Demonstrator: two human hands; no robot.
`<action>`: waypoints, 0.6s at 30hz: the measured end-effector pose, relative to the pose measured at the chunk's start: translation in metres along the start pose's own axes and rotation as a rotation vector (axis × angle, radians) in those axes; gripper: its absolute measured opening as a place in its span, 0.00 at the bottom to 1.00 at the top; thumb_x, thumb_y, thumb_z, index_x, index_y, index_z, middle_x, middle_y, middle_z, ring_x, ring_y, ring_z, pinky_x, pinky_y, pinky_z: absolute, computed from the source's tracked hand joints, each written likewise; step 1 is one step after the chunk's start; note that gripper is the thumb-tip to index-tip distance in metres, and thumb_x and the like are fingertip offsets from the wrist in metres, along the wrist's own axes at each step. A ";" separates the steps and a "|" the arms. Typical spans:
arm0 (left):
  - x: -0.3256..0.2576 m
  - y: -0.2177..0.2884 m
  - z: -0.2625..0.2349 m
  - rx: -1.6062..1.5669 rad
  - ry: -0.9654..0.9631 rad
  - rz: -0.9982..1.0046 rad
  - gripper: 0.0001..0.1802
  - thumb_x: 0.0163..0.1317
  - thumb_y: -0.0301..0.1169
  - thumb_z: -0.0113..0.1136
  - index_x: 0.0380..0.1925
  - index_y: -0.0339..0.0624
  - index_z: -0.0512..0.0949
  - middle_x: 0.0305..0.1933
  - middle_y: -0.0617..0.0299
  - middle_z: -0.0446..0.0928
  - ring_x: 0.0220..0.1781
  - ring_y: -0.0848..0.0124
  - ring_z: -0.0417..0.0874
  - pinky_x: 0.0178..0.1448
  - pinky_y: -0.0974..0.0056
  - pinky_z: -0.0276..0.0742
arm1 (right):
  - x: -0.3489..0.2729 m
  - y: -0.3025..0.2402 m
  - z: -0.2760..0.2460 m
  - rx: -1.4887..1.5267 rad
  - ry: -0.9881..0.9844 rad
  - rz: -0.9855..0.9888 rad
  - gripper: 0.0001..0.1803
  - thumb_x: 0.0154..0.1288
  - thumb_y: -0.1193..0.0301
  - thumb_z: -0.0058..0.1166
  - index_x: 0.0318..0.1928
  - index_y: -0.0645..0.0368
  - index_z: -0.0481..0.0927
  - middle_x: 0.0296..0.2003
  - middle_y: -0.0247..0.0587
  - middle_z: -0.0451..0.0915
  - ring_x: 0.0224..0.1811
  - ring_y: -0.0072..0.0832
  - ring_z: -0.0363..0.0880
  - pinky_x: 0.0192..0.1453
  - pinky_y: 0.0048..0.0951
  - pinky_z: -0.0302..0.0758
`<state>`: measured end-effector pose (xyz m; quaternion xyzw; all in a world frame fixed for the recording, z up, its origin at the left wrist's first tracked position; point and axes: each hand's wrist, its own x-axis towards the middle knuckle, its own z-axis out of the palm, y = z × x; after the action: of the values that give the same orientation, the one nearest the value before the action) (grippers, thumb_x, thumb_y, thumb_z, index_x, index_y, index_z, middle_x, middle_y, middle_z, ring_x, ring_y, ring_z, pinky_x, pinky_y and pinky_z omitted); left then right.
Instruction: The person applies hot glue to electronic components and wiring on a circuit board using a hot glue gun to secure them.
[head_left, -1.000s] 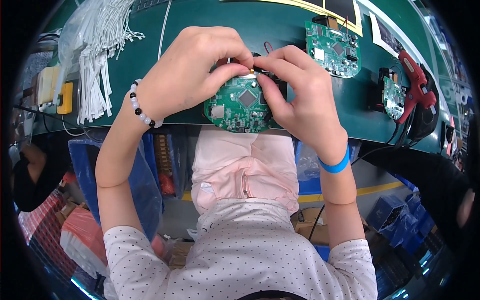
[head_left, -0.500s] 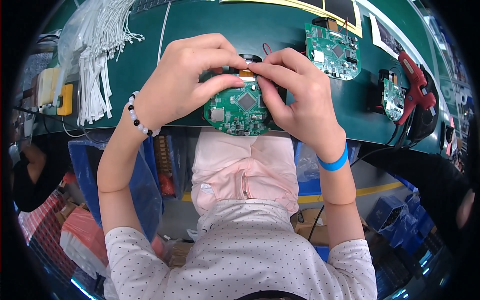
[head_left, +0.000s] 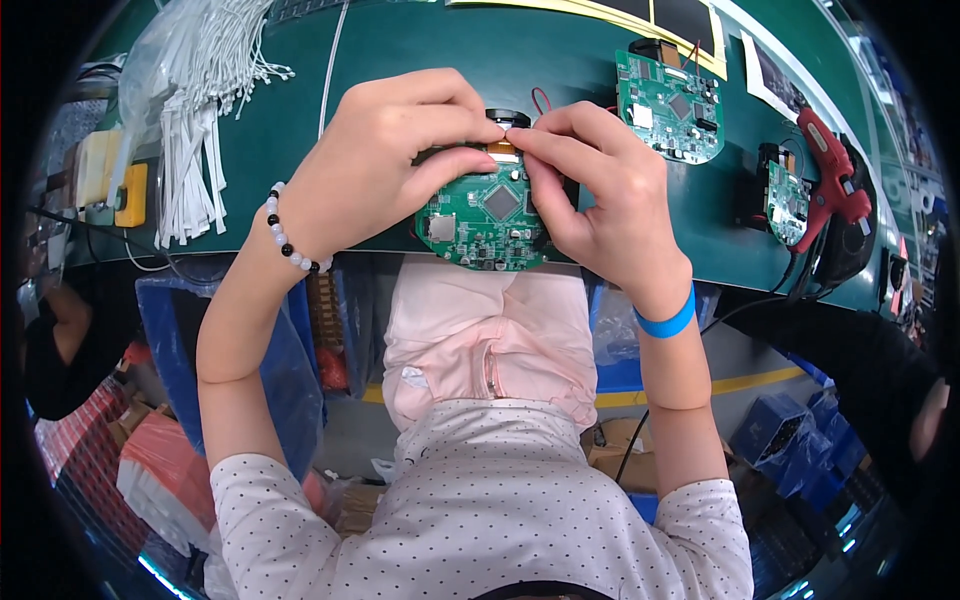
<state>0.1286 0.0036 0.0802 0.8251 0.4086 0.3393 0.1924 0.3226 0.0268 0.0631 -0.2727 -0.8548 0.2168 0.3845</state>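
A green circuit board (head_left: 470, 225) with a square black chip lies at the table's near edge, between my two hands. A short orange ribbon cable (head_left: 505, 149) runs from its far side toward a round black part (head_left: 507, 117). My left hand (head_left: 375, 160) is closed at the board's far left, its thumb and index fingertip beside the cable. My right hand (head_left: 605, 190) is closed at the far right, its index fingertip at the cable and its thumb along the board's right side. The fingers underneath are hidden, so I cannot tell how they grip.
A second circuit board (head_left: 668, 108) lies farther right, with a smaller one (head_left: 787, 200) near a red glue gun (head_left: 836, 175). White cable bundles (head_left: 190, 165) lie at the left beside a yellow block (head_left: 131, 196). Blue bins (head_left: 225, 330) stand below the table.
The board has shifted very slightly right. My right index fingertip has moved a little to the right along the cable end; my left hand stays almost in place.
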 end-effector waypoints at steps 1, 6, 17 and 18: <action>0.000 0.001 0.000 -0.019 0.040 -0.026 0.10 0.43 0.21 0.65 0.30 0.35 0.79 0.29 0.60 0.75 0.28 0.69 0.77 0.30 0.71 0.72 | 0.000 0.001 0.000 0.005 0.002 0.002 0.12 0.42 0.82 0.56 0.32 0.63 0.79 0.27 0.42 0.73 0.28 0.36 0.74 0.31 0.31 0.73; -0.001 0.000 0.000 -0.051 0.003 -0.079 0.11 0.44 0.21 0.65 0.31 0.36 0.79 0.29 0.60 0.75 0.28 0.69 0.76 0.30 0.70 0.72 | 0.000 0.001 0.000 0.009 0.001 -0.013 0.11 0.42 0.82 0.57 0.32 0.64 0.79 0.27 0.42 0.74 0.28 0.36 0.74 0.30 0.31 0.73; -0.004 0.008 0.000 -0.058 0.033 -0.175 0.07 0.45 0.19 0.64 0.26 0.33 0.76 0.32 0.60 0.75 0.27 0.73 0.75 0.30 0.71 0.73 | -0.001 0.001 0.000 0.049 0.053 0.006 0.09 0.44 0.82 0.57 0.30 0.63 0.76 0.27 0.42 0.75 0.27 0.38 0.75 0.30 0.32 0.73; -0.005 0.007 0.001 -0.061 0.039 -0.153 0.07 0.45 0.19 0.64 0.24 0.33 0.75 0.32 0.59 0.75 0.27 0.73 0.75 0.30 0.72 0.73 | -0.001 0.002 -0.001 0.050 0.053 0.006 0.09 0.44 0.82 0.57 0.30 0.63 0.76 0.27 0.42 0.75 0.27 0.38 0.75 0.30 0.32 0.73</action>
<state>0.1311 -0.0051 0.0813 0.7784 0.4638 0.3520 0.2348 0.3248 0.0281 0.0618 -0.2712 -0.8378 0.2320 0.4130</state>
